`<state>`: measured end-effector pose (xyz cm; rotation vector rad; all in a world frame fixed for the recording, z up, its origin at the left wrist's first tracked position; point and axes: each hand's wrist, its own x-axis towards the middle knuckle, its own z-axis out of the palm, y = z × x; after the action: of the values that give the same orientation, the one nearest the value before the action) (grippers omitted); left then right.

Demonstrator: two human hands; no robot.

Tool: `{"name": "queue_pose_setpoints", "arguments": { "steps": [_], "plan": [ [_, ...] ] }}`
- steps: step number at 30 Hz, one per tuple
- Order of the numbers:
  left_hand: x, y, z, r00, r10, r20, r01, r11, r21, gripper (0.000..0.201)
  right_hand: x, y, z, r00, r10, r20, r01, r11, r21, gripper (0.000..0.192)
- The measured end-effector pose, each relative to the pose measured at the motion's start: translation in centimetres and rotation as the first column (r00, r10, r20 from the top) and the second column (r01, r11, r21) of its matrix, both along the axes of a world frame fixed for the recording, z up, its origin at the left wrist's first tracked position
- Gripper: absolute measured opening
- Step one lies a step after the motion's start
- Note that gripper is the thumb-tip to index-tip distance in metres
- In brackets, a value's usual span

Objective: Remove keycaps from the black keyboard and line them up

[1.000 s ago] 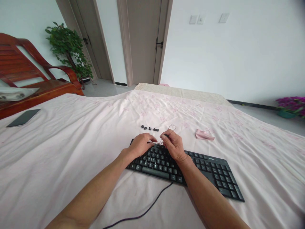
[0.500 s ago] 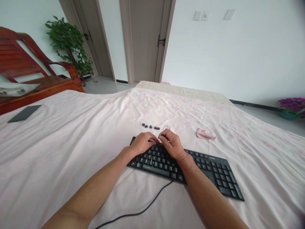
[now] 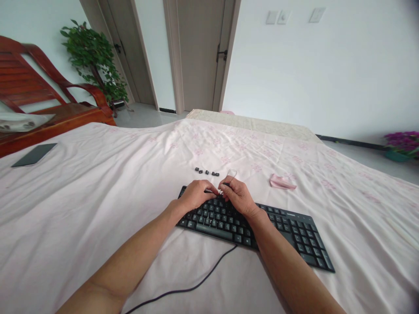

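Note:
A black full-size keyboard (image 3: 216, 230) lies on the pink sheet in front of me, tilted so its right end is nearer. My right hand (image 3: 238, 196) pinches a wire keycap puller (image 3: 232, 172) over the upper rows; its wire loop sticks up above the fingers. The puller's lower end is close to the keys beside the left fingertips. My left hand (image 3: 195, 195) rests on the keyboard's upper left part, thumb and index finger closing together near the puller; what is between them is too small to make out. Several loose black keycaps (image 3: 207, 172) lie in a row just beyond the keyboard.
A crumpled pink cloth (image 3: 282, 182) lies right of the hands. The keyboard cable (image 3: 196, 286) curves toward me. A dark flat tablet-like thing (image 3: 35, 155) lies at the far left of the bed sheet (image 3: 98, 196). A wooden bench (image 3: 49, 87) stands on the left.
My right hand has shifted slightly, and the puller's wire loop has moved a little up and to the right. The left hand has stayed nearly in place.

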<state>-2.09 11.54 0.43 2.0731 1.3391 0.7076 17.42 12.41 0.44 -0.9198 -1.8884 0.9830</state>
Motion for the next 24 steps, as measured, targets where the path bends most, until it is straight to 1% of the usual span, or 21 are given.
{"name": "queue_pose_setpoints", "arguments": {
  "steps": [5, 10, 15, 17, 19, 21, 22, 24],
  "plan": [
    [0.1, 0.0, 0.2, 0.999, 0.030, -0.035, -0.030, 0.999, -0.013, 0.012, 0.1, -0.3, 0.6, 0.992, 0.093, 0.088, -0.105, 0.984, 0.143, 0.028],
    [0.1, 0.0, 0.1, 0.999, 0.022, -0.038, -0.021, 1.000, 0.012, 0.013, -0.1, -0.7, 1.1, 0.981, 0.114, 0.157, -0.149, 0.961, 0.234, 0.023],
    [0.1, 0.1, -0.1, 1.000, 0.015, -0.011, -0.015, 1.000, 0.012, 0.018, -0.3, -0.8, 1.4, 0.965, 0.139, 0.221, -0.196, 0.946, 0.260, 0.021],
    [0.1, 0.1, -0.1, 1.000, 0.019, -0.009, -0.019, 1.000, 0.006, 0.014, -0.3, -0.6, 1.2, 0.971, 0.121, 0.206, -0.171, 0.955, 0.244, 0.022],
    [0.1, 0.0, 0.0, 1.000, 0.013, 0.000, -0.013, 1.000, 0.003, 0.010, -0.3, -0.4, 1.0, 0.982, 0.087, 0.166, -0.118, 0.975, 0.189, 0.024],
    [0.0, 0.0, 0.1, 1.000, 0.012, 0.006, -0.012, 1.000, 0.000, 0.009, -0.3, -0.2, 0.9, 0.986, 0.076, 0.150, -0.099, 0.983, 0.156, 0.026],
    [0.0, 0.0, 0.1, 1.000, 0.017, 0.004, -0.017, 1.000, -0.002, 0.009, -0.4, -0.2, 0.9, 0.983, 0.087, 0.160, -0.113, 0.980, 0.165, 0.026],
    [0.0, -0.1, 0.2, 0.999, 0.031, -0.013, -0.031, 0.999, -0.009, 0.012, -0.5, -0.3, 1.0, 0.971, 0.119, 0.206, -0.167, 0.959, 0.229, 0.024]
  ]
}}
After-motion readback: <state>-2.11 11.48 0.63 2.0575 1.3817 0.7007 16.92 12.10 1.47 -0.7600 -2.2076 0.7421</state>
